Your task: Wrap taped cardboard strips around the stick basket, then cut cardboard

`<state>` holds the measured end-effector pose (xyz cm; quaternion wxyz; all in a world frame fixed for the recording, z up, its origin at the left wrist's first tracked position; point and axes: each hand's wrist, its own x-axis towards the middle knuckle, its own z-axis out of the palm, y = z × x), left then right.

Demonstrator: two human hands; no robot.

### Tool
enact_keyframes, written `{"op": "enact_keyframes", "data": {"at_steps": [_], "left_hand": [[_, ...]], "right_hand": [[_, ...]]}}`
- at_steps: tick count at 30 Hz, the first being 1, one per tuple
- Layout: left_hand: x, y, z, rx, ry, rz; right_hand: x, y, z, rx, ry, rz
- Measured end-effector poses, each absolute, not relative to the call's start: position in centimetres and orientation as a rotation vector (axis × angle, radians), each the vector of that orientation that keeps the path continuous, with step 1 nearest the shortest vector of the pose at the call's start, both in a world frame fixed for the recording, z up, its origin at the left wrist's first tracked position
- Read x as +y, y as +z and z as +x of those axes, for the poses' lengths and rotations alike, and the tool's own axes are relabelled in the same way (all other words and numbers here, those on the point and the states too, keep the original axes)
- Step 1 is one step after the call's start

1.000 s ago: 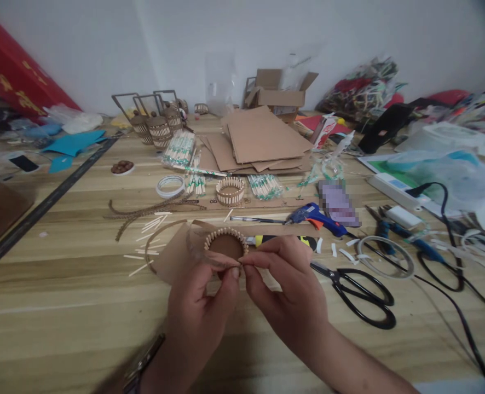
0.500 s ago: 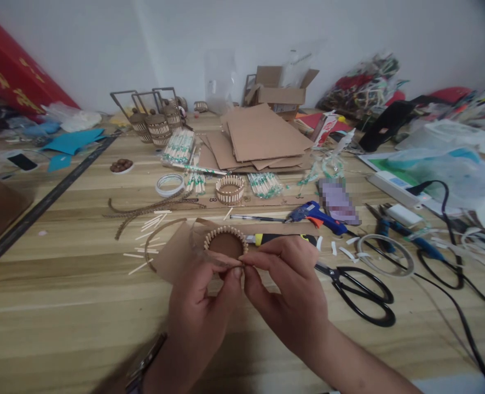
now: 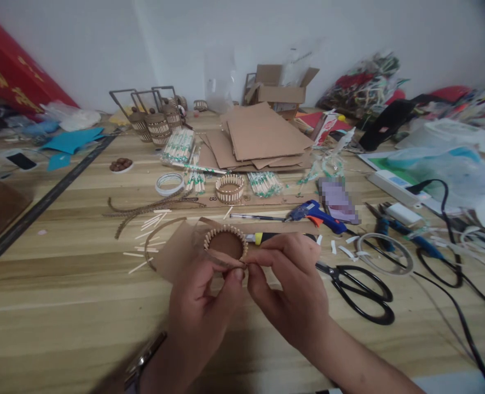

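Observation:
My left hand [image 3: 207, 295] is closed, pinching a narrow brown cardboard strip [image 3: 220, 255] between thumb and forefinger. Thumb and forefinger of my right hand [image 3: 286, 290] meet at the strip's tip, beside the left fingertips. Just beyond the fingers stands a small round cardboard basket [image 3: 226, 244] ringed with short wooden sticks; my hands hide its near side. To its left lie a flat cardboard piece [image 3: 172, 251] and several loose matchstick-like sticks [image 3: 150, 221]. A yellow-and-black utility knife [image 3: 263, 238] is partly hidden behind my right hand.
Black-handled scissors [image 3: 363, 290] lie to the right, near a white tape ring [image 3: 384, 254] and pliers [image 3: 415, 241]. Farther back are a blue glue gun [image 3: 314, 213], a second stick-ringed basket [image 3: 230, 189], a tape roll [image 3: 169, 184] and stacked cardboard sheets [image 3: 267, 134].
My right fingertips have shifted slightly right along the strip's end. The left hand has barely moved, and the basket stays in place.

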<state>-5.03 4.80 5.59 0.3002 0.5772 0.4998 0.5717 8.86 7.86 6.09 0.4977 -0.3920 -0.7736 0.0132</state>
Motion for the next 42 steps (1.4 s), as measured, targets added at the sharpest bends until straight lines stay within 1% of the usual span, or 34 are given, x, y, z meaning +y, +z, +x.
{"op": "enact_keyframes", "data": {"at_steps": [5, 9, 11, 13, 15, 17, 20, 22, 23, 28, 31, 34, 36, 42], "left_hand": [[5.2, 5.9, -5.1, 1.17, 1.602, 1.245], [6.0, 6.5, -5.5, 1.064, 1.665, 1.042], [6.4, 6.9, -5.6, 1.007, 1.64, 0.973], [6.6, 7.3, -5.8, 0.971, 1.6, 0.904], [6.7, 7.4, -6.0, 0.948, 1.565, 0.858], [6.8, 7.4, -6.2, 0.932, 1.546, 0.84], [6.8, 7.3, -6.5, 0.91, 1.542, 0.852], [6.9, 7.3, -6.6, 0.901, 1.542, 0.86], [6.9, 7.3, -6.6, 0.9, 1.538, 0.86], [7.0, 7.3, -6.8, 0.929, 1.519, 0.851], [6.9, 7.2, -7.0, 0.933, 1.541, 0.879], [6.7, 6.9, -7.0, 0.91, 1.553, 0.992], [6.3, 6.7, -6.9, 0.926, 1.538, 1.111], [5.7, 6.5, -6.6, 1.23, 1.502, 1.54]], "right_hand": [[8.6, 6.7, 9.7, -1.85, 0.011, -1.003], [10.4, 7.3, 13.7, -1.786, -0.042, -1.17], [11.4, 7.1, 16.7, -1.707, -0.187, -1.342], [12.2, 6.5, 19.7, -1.695, -0.403, -1.574], [12.8, 5.7, 21.9, -1.755, -0.525, -1.692], [13.0, 5.3, 22.9, -1.748, -0.591, -1.736], [12.7, 5.8, 21.9, -1.718, -0.642, -1.591], [12.1, 6.6, 19.9, -1.799, -0.561, -1.394], [11.7, 7.0, 18.8, -1.867, -0.453, -1.303], [10.4, 8.4, 14.0, -2.124, 0.358, -1.019], [10.1, 8.5, 12.7, -2.122, 0.675, -0.972], [9.9, 8.4, 12.0, -1.997, 0.807, -0.998], [9.7, 8.3, 11.5, -1.946, 0.837, -0.978], [9.1, 7.7, 10.2, -1.963, 0.706, -0.854]]}}
